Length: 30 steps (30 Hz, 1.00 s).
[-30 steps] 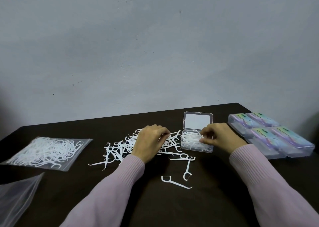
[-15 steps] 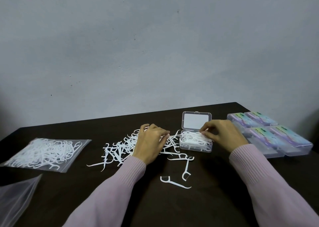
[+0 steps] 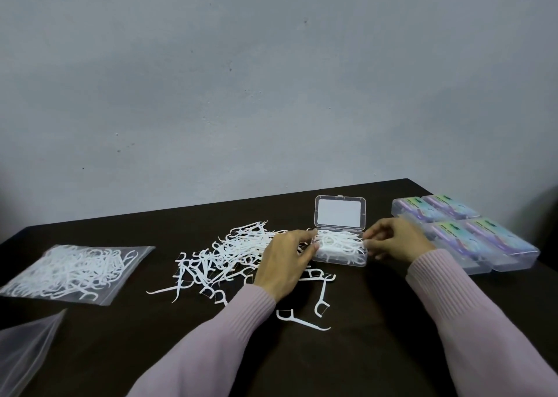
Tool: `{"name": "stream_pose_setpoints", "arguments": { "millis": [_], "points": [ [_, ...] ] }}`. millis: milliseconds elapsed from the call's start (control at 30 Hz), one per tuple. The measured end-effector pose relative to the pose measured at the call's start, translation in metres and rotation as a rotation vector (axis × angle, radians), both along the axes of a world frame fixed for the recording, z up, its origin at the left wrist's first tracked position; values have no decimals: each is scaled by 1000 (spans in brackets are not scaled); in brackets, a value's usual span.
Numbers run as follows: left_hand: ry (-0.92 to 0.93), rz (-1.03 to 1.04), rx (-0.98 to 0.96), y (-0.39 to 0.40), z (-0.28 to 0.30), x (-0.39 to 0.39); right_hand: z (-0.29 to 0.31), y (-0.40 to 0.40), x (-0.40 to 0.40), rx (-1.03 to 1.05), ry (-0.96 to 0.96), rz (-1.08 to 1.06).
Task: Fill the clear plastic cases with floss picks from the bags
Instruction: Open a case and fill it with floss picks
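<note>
An open clear case [image 3: 341,261] sits at mid-table with its lid [image 3: 339,199] standing up behind, and white floss picks [image 3: 338,241] are heaped inside it. My left hand [image 3: 283,261] reaches to the case's left end, where its fingers and thumb pinch floss picks at the rim. My right hand [image 3: 395,239] has curled fingers gripping the case's right end. A loose pile of floss picks [image 3: 229,254] lies just left of my left hand. A zip bag of floss picks [image 3: 72,270] lies at the far left.
Several closed, filled cases [image 3: 465,233] with coloured labels stand in a block at the right edge. An empty clear bag [image 3: 24,351] lies at the bottom left. A few stray picks [image 3: 302,321] lie near the front. A grey wall stands behind the table's far edge.
My left hand moved right from the loose pile to the case's left end. My right hand shifted from over the case's contents to its right end.
</note>
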<state>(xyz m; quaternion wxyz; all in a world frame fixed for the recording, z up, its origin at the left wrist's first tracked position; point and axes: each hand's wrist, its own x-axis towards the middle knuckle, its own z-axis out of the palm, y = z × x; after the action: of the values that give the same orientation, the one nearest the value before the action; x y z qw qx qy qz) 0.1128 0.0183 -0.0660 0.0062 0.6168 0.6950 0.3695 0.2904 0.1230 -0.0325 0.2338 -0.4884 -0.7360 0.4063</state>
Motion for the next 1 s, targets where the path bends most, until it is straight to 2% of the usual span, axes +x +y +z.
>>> {"name": "stream_pose_setpoints", "arguments": {
  "millis": [133, 267, 367, 433, 500, 633, 733, 833, 1000],
  "points": [
    [98, -21, -10, 4, 0, 1, -4, -1, -4, 117, -29, -37],
    [146, -35, -11, 6, 2, 3, -9, -2, -8, 147, -51, -52],
    [99, -55, -5, 7, 3, 4, -11, -2, -10, 145, -5, -97],
    [-55, -101, -32, 9, 4, 7, -11, 0, -11, 137, 33, -174],
    [-329, -115, -72, 12, 7, 11, -10, 0, -13, 46, 130, -225],
    [-892, -96, -140, 22, 13, 17, -5, -8, -20, -243, 365, -111],
    [-1142, -113, -105, 22, 19, 20, -6, -7, -23, -326, 480, -115],
    [-1234, -153, -94, 20, 23, 20, -6, -5, -22, -359, 537, -155],
    [-1177, -222, -139, 19, 21, 20, -4, -7, -22, -368, 487, -115]
  ]
}}
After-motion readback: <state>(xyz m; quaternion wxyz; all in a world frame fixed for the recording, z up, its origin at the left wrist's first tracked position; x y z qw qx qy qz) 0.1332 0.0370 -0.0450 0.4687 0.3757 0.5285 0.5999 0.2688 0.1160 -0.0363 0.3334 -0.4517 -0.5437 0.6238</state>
